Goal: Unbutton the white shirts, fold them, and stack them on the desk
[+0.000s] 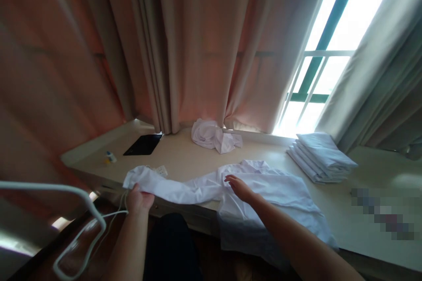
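Note:
A white long-sleeved shirt point(277, 193) lies on the pale counter, its lower part hanging over the front edge. One sleeve point(191, 191) stretches out to the left along that edge. My left hand point(140, 197) grips the sleeve near its cuff end, thumb on the near side, other fingers partly hidden by the cloth. Over the shirt's body, close to where the sleeve joins, my right hand point(240, 187) is open, fingers extended and nothing held. Whether its fingertips touch the fabric I cannot tell.
A folded stack of white clothes point(321, 158) sits at the right, and a crumpled white garment point(214, 136) at the back. Farther left are a black flat item point(143, 145), a small bottle point(111, 156) and a power strip point(161, 171). A white tubular frame point(82, 195) stands at lower left.

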The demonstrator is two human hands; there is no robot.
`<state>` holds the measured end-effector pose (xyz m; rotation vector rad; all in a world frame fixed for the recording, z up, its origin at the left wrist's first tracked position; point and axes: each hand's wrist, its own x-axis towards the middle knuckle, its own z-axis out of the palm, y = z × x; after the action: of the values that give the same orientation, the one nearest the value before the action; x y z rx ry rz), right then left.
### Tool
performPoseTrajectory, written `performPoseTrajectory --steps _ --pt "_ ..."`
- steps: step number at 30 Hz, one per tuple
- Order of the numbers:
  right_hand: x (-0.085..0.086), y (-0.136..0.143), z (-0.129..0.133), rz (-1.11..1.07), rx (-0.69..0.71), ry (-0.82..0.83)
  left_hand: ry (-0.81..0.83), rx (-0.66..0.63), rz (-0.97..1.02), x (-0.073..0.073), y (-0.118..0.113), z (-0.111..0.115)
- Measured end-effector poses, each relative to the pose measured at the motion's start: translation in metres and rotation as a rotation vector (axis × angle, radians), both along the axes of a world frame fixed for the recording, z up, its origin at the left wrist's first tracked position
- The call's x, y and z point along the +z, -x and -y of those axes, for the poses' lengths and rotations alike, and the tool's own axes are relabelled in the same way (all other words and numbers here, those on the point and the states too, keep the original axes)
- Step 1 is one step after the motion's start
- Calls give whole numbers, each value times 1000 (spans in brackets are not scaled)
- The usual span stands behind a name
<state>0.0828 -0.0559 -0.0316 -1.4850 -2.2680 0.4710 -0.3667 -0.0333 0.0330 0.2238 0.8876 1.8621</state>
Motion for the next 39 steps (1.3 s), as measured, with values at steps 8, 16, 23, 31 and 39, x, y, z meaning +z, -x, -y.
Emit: performPoseTrajectory --steps 8,16,23,31,39 --pt "-34 62 -71 178 37 228 -33 -9 0 1 7 10" --pt "-37 65 -92 295 -3 267 -88 135 -26 4 15 -39" --pt "-8 41 -52 161 -119 -153 -127 31 47 22 7 -50" --pt "29 -89 39 -122 -479 -320 -352 -90 -128 94 -74 -56" --pt "52 -229 163 -355 -950 -633 -558 -226 -387 154 -305 -25"
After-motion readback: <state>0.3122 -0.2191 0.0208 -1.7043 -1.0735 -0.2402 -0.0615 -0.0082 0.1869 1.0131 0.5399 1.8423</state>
